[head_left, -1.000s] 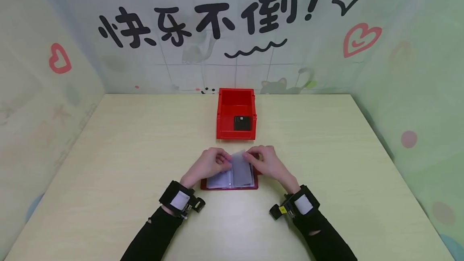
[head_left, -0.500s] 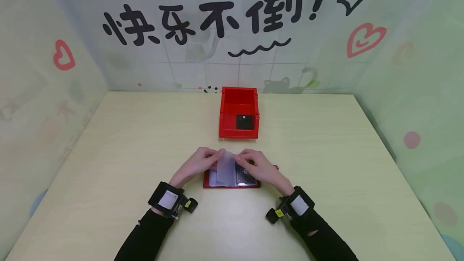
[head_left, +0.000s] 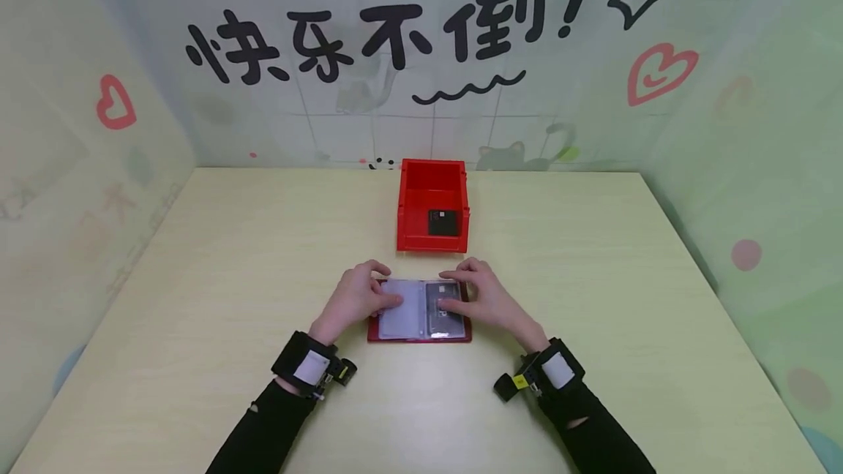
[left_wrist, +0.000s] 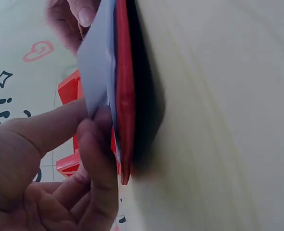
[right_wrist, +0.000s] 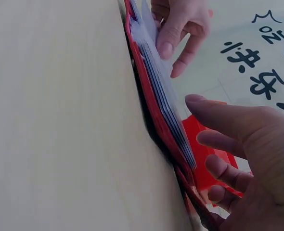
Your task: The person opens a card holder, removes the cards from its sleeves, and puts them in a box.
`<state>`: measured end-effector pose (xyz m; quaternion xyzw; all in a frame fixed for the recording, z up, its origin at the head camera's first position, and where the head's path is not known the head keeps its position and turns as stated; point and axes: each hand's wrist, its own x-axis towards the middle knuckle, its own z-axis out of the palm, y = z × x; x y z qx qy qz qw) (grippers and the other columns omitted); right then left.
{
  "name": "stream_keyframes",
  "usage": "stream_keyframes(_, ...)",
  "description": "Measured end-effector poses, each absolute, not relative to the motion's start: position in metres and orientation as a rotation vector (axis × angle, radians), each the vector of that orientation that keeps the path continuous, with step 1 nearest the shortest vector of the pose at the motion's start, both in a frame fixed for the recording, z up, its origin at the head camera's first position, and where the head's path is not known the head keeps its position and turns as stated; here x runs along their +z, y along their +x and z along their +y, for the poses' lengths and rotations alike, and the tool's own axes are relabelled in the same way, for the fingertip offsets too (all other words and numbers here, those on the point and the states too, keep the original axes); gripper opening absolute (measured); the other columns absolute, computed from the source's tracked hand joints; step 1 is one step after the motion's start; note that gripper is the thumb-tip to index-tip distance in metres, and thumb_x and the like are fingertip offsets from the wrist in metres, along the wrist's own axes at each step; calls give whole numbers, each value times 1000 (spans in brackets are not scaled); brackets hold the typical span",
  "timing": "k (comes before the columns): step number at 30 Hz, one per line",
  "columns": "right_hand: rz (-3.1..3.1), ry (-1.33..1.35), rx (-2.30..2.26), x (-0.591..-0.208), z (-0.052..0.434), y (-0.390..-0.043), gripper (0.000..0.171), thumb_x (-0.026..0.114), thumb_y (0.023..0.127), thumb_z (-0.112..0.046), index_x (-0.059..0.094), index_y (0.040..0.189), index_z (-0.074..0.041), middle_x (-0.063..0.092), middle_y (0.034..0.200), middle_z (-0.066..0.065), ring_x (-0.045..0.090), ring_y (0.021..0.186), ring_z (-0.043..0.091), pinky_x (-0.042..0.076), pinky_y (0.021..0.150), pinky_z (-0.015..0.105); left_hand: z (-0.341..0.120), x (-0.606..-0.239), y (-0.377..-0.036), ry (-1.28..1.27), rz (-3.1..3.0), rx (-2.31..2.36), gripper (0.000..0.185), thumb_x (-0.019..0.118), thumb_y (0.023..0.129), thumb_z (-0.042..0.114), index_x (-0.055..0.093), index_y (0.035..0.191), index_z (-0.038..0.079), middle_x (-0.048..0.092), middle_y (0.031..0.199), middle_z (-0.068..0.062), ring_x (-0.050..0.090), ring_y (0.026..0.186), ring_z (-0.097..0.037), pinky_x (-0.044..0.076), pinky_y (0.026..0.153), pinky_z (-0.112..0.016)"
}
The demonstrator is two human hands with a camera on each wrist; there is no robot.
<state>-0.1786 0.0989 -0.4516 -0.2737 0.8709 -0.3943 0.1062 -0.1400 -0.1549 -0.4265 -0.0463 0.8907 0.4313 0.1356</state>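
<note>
Red card book (head_left: 419, 309) lies open near the bin (head_left: 432, 205); left hand (head_left: 356, 297) and right hand (head_left: 484, 297), fingers apparently relaxed, press its pages. Keep pressure even.

I see both arms in long black sleeves, the left sleeve (head_left: 263, 426) torn open in a small hole near the cuff, the right sleeve (head_left: 593, 434) with a similar slit. Each wrist carries a black strap with a pale grey square patch on top. A small black camera module hangs off each strap; the right one (head_left: 512, 385) shows a yellow label, the left one (head_left: 336, 371) a smaller yellow mark and some bare metal fittings. My left hand (head_left: 358, 297) and right hand (head_left: 484, 297) are bare, ungloved, with short plain nails.
</note>
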Motion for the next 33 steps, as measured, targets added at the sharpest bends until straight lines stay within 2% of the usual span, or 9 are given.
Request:
stream_keyframes(4, 2582, -747, -1083, -453, 108, -182, 53, 82, 82, -30, 68, 130, -13, 56, 111, 6, 47, 111, 21, 42, 89, 35, -144, -420, -135, -111, 2704, 1131, 58, 82, 83, 16, 53, 132, 5, 59, 85, -10, 56, 78, -20, 47, 66, -26)
stream_keyframes(8, 2595, -727, -1062, -457, 114, -182, 53, 83, 81, -33, 69, 130, -15, 57, 110, 5, 48, 110, 20, 38, 93, 40, -130, -416, -133, 25, 2789, 1092, 43, 80, 84, 9, 61, 123, 3, 58, 91, -9, 53, 86, -20, 46, 73, -28)
stream_keyframes(11, 2599, -740, -1078, -458, 116, -182, 53, 84, 81, -33, 70, 129, -16, 59, 109, 4, 50, 108, 19, 36, 95, 42, -119, -416, -132, 123, 2780, 1135, 29, 75, 88, 6, 67, 115, 2, 62, 90, -8, 54, 84, -19, 49, 76, -28)
stream_keyframes(14, 2607, -759, -1094, -461, 117, -182, 52, 84, 80, -34, 70, 128, -16, 60, 107, 4, 50, 105, 19, 35, 94, 41, -110, -418, -132, 162, 2755, 1162, 22, 72, 90, 7, 71, 112, 2, 65, 88, -6, 55, 78, -16, 50, 73, -26)
stream_keyframes(26, 2641, -803, -1108, -466, 121, -175, 52, 86, 78, -32, 71, 125, -15, 63, 107, 4, 52, 106, 21, 33, 91, 39, -102, -425, -132, 85, 2689, 1188, 20, 74, 91, 13, 74, 106, 1, 69, 83, -6, 57, 73, -15, 48, 67, -24)
stream_keyframes(33, 2697, -832, -1075, -466, 120, -173, 50, 87, 77, -34, 72, 121, -17, 62, 102, 2, 51, 100, 20, 32, 87, 37, -102, -427, -135, 60, 2669, 1183, 18, 72, 93, 16, 77, 104, 2, 73, 86, -8, 59, 73, -15, 47, 67, -23)
